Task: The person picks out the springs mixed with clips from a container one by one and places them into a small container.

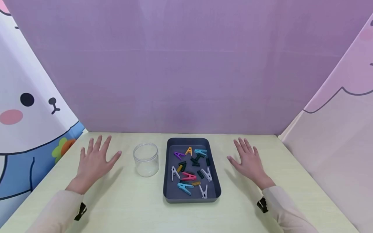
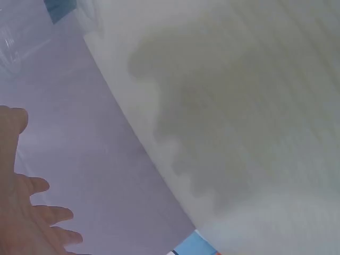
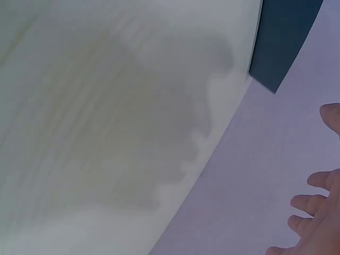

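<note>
My left hand [image 1: 94, 163] is spread flat above the table on the left, its fingers straight and holding nothing. To its right stands a clear, round plastic jar [image 1: 146, 161] with no lid on it. A dark grey tray [image 1: 192, 198] lies in the middle, with small plastic clips in it: a purple clip [image 1: 179, 155], an orange clip [image 1: 189, 151], a red clip [image 1: 188, 176], blue ones and white ones. Several dark green and yellow ribbed pieces are scattered among them. Right of the tray, my right hand [image 1: 249, 161] hovers with spread fingers, also without anything in it.
The pale wooden table [image 1: 131, 207] ends at a purple backdrop [image 1: 180, 71]. Cartoon-printed cloths stand on both sides, the left cloth [image 1: 35, 129] near my left hand. In the right wrist view, the tray's side [image 3: 284, 42] shows at the top.
</note>
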A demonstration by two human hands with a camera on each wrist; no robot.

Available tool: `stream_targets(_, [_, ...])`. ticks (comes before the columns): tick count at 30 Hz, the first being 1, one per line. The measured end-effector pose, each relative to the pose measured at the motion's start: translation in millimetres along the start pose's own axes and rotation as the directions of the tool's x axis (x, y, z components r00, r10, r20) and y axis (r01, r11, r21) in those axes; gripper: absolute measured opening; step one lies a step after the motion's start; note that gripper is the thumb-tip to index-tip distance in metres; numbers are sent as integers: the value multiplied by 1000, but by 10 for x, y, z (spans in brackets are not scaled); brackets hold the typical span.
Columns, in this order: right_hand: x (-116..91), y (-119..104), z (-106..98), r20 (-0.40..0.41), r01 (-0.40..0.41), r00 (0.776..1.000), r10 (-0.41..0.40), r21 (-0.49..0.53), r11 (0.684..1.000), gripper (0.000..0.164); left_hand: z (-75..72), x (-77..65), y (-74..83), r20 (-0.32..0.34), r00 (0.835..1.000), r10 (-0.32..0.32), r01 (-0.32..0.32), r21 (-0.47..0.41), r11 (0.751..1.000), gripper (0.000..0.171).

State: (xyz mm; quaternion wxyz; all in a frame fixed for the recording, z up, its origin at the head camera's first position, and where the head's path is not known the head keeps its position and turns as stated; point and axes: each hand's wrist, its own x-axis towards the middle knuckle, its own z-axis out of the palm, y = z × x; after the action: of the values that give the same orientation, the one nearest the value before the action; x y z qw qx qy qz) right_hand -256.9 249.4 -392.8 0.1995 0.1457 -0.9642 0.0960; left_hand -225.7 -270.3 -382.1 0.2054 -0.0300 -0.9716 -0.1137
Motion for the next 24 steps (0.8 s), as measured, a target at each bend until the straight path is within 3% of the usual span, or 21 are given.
stream_targets(6, [23,-114,9,-33,39,999,-39,-3,999,70,-45,43,107,-13,1000,15,-15,-15,1000,75])
stream_targets(15, [20,-242,52,-53,96,994,-97,-7,995,65,-99,83,287,-97,992,76,-76,3,997,68])
stream_targets(24, [-5,-352,125,-37,157,987,-157,-6,988,58,-119,97,472,-185,969,165,-171,-20,985,59])
